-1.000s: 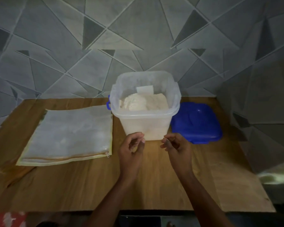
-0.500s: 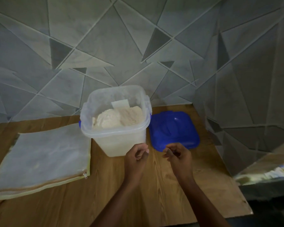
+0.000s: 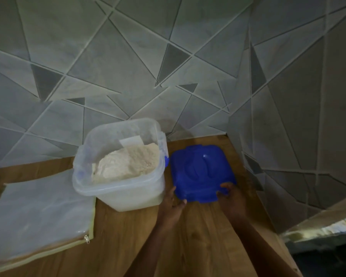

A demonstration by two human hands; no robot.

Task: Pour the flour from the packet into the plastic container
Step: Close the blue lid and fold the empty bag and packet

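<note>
**Flour in, lid to the right**

Centre of frame: plastic container [image 3: 128,196] holding the flour [image 3: 128,164], just left of blue lid [image 3: 200,172] on table [image 3: 198,240]. Right hand [image 3: 232,198] curled over lid's near-right corner. Left hand [image 3: 172,204] at near-left corner, nearer the container, grip unclear. Packet [image 3: 38,212] flat, lower left.

Head camera looks forward and down, close over table [image 3: 198,246] toward patterned wall [image 3: 128,66].

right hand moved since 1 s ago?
Yes. The right hand went right and away from the person: from in front of the container, it now grips the near edge of the lid.
</note>
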